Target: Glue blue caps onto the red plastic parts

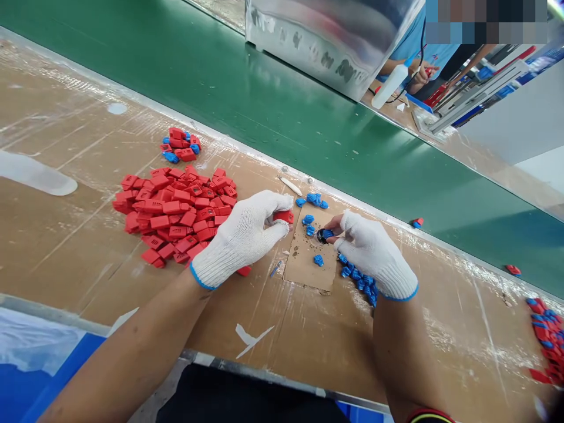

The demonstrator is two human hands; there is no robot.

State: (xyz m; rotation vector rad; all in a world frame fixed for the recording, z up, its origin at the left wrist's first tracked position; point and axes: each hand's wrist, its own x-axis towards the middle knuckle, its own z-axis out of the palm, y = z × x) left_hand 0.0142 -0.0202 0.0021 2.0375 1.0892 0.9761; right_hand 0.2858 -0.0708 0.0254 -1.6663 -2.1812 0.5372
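Observation:
My left hand (249, 232), in a white knit glove with blue trim, pinches a red plastic part (283, 217) between thumb and fingers. Just right of the cardboard sheet's middle, my gloved right hand (370, 247) grips a small blue part (326, 234) with bare fingertips, at a dark round cap-like piece (321, 237). Several loose blue parts (310, 226) lie on the cardboard (304, 267). More blue parts (363, 282) are heaped beneath and beside my right hand. A large pile of red parts (176, 205) sits left of my left hand.
A green conveyor belt (211, 88) runs behind the brown worktable (88, 235), with a metal housing (317, 47) over it. A white pointed tool (289, 185) lies near the belt's edge. Red-and-blue pieces (546, 329) lie far right. Another person's hand (425, 73) shows across the belt.

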